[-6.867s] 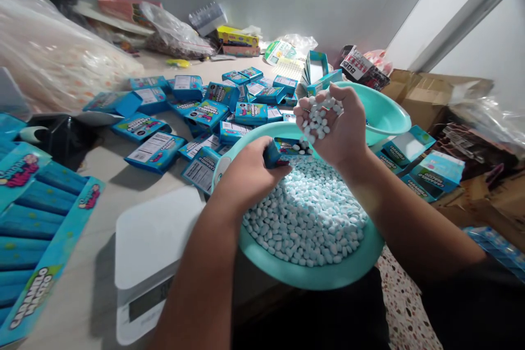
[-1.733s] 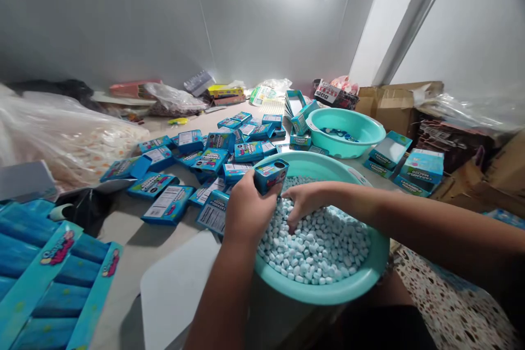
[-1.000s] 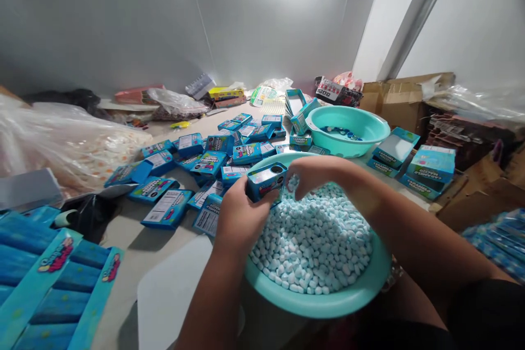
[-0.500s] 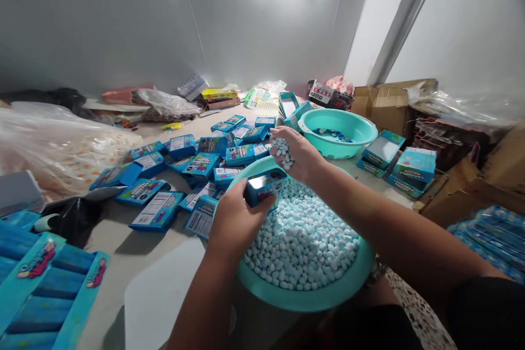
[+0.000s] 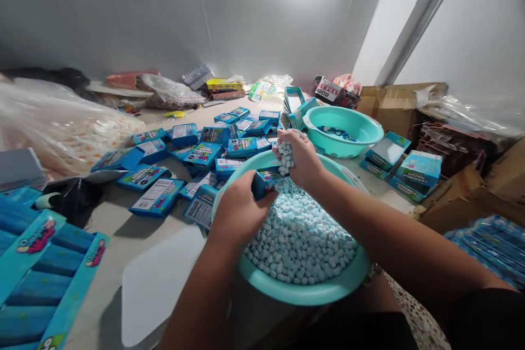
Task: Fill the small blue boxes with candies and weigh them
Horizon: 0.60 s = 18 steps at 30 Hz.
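My left hand (image 5: 241,205) grips a small blue candy box (image 5: 264,181) over the left side of a turquoise basin (image 5: 303,296). Pale blue and white candies (image 5: 303,240) fill much of that basin. My right hand (image 5: 301,158) is cupped round a handful of the same candies (image 5: 286,158), held right at the box's upper end. Whether any candies are inside the box is hidden from me. Several blue candy boxes (image 5: 158,197) lie scattered on the table to the left of the basin.
A second turquoise basin (image 5: 348,145) holds small dark blue pieces. Blue cartons (image 5: 418,172) stand at right near brown cardboard boxes (image 5: 397,104). A white lid-like panel (image 5: 159,284) lies front left, beside a display carton (image 5: 41,284). A clear bag (image 5: 61,131) bulges at far left.
My right hand has come down with its handful of candies to meet the box. The box in my left hand has tilted, its upper end now toward the right hand.
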{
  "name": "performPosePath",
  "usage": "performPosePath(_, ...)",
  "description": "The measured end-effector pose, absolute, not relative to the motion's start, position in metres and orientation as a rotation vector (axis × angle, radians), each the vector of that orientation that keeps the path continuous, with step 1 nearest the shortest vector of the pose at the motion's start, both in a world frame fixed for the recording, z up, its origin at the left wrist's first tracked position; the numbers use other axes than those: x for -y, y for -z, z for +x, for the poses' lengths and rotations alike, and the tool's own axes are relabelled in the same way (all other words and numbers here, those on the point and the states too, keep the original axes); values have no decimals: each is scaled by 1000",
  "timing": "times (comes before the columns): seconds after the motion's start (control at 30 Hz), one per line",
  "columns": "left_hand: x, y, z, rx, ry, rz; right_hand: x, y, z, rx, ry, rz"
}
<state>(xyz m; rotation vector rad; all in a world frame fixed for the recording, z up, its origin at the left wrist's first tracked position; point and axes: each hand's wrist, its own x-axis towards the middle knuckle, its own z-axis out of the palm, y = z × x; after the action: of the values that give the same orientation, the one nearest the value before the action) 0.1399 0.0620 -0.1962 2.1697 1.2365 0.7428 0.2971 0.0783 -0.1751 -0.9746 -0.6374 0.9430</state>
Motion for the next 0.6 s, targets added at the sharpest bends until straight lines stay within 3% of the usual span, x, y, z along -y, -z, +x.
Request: performPosePath(0.6,-63,200,139,-1198,-791,2165,-76,174,300,684,-978,-1084)
